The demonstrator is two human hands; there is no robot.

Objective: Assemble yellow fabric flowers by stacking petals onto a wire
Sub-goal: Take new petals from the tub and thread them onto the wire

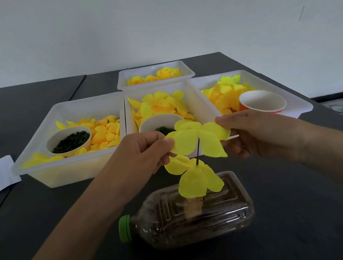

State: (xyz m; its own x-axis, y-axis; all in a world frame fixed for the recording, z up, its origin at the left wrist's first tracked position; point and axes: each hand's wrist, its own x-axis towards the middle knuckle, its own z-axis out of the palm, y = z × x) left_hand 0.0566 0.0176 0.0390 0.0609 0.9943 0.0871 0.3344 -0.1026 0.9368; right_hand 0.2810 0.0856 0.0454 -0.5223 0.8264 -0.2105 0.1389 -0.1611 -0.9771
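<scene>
Left hand [145, 149] pinches left edge of upper petal layer [197, 138]; right hand [259, 134] pinches its right edge, layer spread between them on dark wire [197, 152]. Lower petal layer [194, 181] sits further down wire, above plastic bottle [189, 212] lying on its side on dark counter [307, 221]. White trays [73, 163] of yellow petals behind

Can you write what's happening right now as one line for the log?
step: threading petal layer onto wire | left hand: pinching layer | right hand: pinching layer | lower layer: on wire above bottle
</scene>
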